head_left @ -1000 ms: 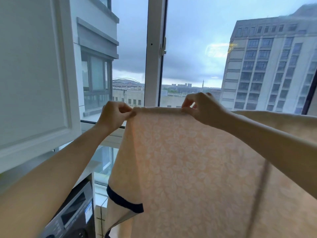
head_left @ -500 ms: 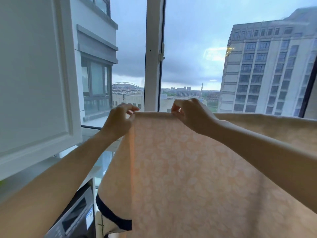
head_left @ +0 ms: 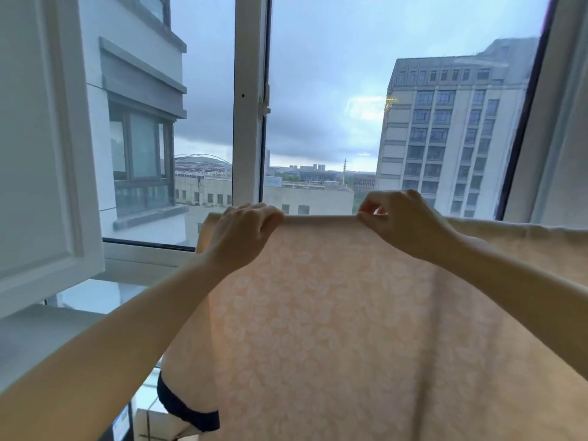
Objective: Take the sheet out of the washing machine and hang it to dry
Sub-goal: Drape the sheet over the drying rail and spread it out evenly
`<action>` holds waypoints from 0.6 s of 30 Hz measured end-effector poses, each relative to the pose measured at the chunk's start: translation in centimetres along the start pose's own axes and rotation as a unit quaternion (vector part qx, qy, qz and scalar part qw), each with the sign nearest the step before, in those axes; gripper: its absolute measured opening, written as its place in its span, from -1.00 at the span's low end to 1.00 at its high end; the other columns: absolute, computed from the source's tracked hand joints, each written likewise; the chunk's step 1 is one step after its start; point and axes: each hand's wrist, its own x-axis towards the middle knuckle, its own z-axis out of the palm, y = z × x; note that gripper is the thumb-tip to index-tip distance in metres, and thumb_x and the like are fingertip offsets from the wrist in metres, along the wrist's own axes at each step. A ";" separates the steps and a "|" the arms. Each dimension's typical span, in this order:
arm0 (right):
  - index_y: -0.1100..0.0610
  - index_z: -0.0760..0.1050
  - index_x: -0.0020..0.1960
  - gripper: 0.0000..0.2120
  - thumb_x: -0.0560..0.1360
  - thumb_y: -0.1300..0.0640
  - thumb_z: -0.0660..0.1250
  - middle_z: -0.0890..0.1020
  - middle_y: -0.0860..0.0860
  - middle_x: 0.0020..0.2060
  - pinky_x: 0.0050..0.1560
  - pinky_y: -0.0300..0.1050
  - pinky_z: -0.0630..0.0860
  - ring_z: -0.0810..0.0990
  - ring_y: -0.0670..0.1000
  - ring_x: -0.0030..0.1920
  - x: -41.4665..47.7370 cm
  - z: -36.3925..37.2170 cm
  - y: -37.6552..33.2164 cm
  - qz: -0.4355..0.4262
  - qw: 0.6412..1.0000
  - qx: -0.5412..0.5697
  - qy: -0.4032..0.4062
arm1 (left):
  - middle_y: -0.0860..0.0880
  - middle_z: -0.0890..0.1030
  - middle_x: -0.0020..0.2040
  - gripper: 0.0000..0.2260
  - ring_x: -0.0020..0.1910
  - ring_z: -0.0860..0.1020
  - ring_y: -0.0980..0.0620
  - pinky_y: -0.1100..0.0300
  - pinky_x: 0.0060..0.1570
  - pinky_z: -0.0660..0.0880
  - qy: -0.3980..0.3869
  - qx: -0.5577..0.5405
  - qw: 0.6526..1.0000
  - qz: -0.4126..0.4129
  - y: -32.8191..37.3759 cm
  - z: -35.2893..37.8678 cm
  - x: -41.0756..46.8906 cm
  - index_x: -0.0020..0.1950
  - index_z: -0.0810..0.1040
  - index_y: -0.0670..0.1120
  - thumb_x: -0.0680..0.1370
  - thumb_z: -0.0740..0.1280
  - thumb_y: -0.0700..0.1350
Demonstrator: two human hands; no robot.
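Note:
A pale peach sheet (head_left: 334, 313) with a white leaf pattern and a dark navy trim (head_left: 187, 409) hangs in front of me, folded over a horizontal line that its top fold hides. My left hand (head_left: 245, 233) grips the top fold near the sheet's left edge. My right hand (head_left: 401, 218) pinches the same fold further right, thumb and fingers closed on the cloth. The sheet runs on to the right past my right forearm. The washing machine (head_left: 122, 424) shows only as a dark sliver at the bottom left.
A large window (head_left: 318, 106) with a white centre post (head_left: 248, 100) lies straight behind the sheet, with buildings outside. A white cupboard door (head_left: 41, 154) stands at the left above a grey ledge (head_left: 38, 332).
Both hands have shifted right along the top fold and stand further apart. A strip of sheet now shows left of my left hand. The camera has tilted upward.

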 end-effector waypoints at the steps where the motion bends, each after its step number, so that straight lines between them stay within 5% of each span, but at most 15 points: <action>1: 0.06 0.59 -0.06 -0.89 0.53 0.03 0.34 0.66 -0.07 -0.21 -0.11 0.03 0.62 0.64 -0.05 -0.22 -0.6 -0.3 0.5 0.005 1.000 -0.005 0.011 | 0.06 0.67 -0.13 -0.73 -0.25 0.49 0.16 0.30 -0.22 0.24 0.012 0.005 1.000 -0.013 -0.1 0.2 -0.1 0.04 0.64 -0.01 0.65 0.18 0.05; 9: 0.11 0.59 -0.04 -0.89 0.55 0.09 0.33 0.67 -0.02 -0.25 -0.14 -0.04 0.61 0.63 -0.06 -0.27 -2.1 -0.7 1.4 0.015 0.999 0.006 0.045 | -0.04 0.57 -0.32 -0.58 -0.33 0.47 0.02 0.15 -0.10 0.26 -0.005 0.007 0.997 -0.070 0.1 1.0 -0.2 -0.13 0.59 -0.12 0.66 0.07 0.09; 13: 0.12 0.57 -0.03 -0.86 0.58 0.08 0.28 0.64 0.00 -0.28 -0.20 -0.08 0.52 0.58 -0.01 -0.30 -1.2 -0.7 1.3 0.038 0.998 -0.026 0.047 | 0.11 0.42 -0.44 -0.61 -0.44 0.38 0.14 0.13 -0.11 0.27 0.004 0.011 0.997 -0.071 0.6 0.6 0.0 -0.23 0.54 -0.08 0.67 0.10 0.05; 18: 0.12 0.54 -0.01 -0.82 0.59 0.06 0.21 0.64 0.09 -0.15 -0.05 0.08 0.55 0.58 0.15 -0.14 1.8 -1.5 1.8 0.100 0.992 -0.048 0.055 | 0.08 0.41 -0.49 -0.61 -0.48 0.46 0.05 0.09 -0.25 0.44 -0.064 -0.014 0.995 -0.081 0.9 0.7 1.8 -0.32 0.44 -0.02 0.67 0.09 0.04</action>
